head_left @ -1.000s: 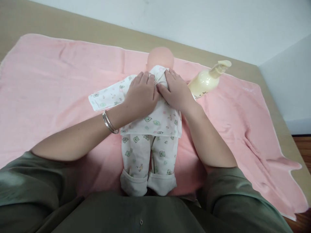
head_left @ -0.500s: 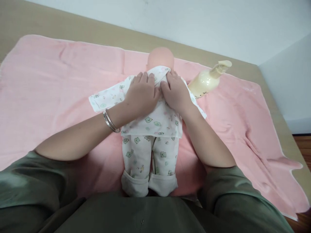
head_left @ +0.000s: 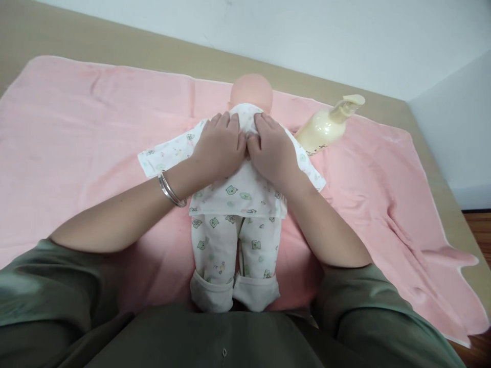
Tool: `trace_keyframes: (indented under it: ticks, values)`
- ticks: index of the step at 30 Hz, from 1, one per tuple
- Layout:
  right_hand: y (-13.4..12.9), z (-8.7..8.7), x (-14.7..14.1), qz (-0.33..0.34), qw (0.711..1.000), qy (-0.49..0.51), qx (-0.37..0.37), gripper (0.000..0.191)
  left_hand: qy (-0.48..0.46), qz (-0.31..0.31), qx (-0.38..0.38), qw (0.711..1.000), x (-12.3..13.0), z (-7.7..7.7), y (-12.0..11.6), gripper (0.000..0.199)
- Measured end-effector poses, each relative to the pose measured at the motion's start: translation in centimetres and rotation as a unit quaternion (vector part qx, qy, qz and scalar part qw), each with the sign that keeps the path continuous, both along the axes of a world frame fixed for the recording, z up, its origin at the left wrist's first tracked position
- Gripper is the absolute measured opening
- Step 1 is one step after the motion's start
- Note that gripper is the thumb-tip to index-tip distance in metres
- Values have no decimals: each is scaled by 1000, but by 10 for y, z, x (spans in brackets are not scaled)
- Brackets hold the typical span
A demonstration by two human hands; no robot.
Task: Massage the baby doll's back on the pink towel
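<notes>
A baby doll with a bare, smooth head [head_left: 251, 91] lies on a pink blanket [head_left: 92, 117]. It wears a white printed top [head_left: 245, 197] and matching trousers [head_left: 259, 245] with turned-up cuffs. My left hand [head_left: 220, 148] lies flat on the left part of the doll's upper torso, fingers stretched out. On the right part rests my right hand [head_left: 274, 151], fingers extended too. The thumbs meet near the middle of the top. Neither hand grips anything. The doll's face cannot be seen.
A cream pump bottle [head_left: 324, 130] lies tilted on the blanket, right of the doll, close to its sleeve. The wooden table [head_left: 153, 46] shows behind the blanket, along a white wall. Wooden floor [head_left: 479, 232] shows at the right edge.
My right hand has moved slightly down and left, and its fingers now lie flat on the top. The fold at the doll's neckline has smoothed out. My left hand has barely shifted.
</notes>
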State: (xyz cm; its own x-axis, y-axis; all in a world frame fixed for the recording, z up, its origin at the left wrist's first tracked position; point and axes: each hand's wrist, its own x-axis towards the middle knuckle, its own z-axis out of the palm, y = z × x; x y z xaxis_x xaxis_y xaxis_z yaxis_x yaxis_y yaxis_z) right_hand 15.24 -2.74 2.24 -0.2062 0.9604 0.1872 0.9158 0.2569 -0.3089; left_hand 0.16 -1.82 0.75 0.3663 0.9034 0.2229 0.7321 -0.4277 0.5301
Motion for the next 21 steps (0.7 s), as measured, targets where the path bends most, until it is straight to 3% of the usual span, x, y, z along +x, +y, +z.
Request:
trace_keyframes:
  ticks: [5, 13, 17, 21]
  values:
    - [23, -13, 16, -13, 999, 24, 19, 52, 30, 8, -5, 1000, 5, 1, -12, 63]
    - [-28, 7, -18, 3, 999, -50, -11, 65, -45, 34, 2, 998, -9, -3, 32, 23]
    - [-10, 4, -9, 13, 1000, -10, -20, 64, 19, 36, 53, 998, -2, -4, 12, 35]
    - [17, -3, 8, -25, 999, 28, -37, 69, 32, 58, 83, 994, 10, -7, -20, 56]
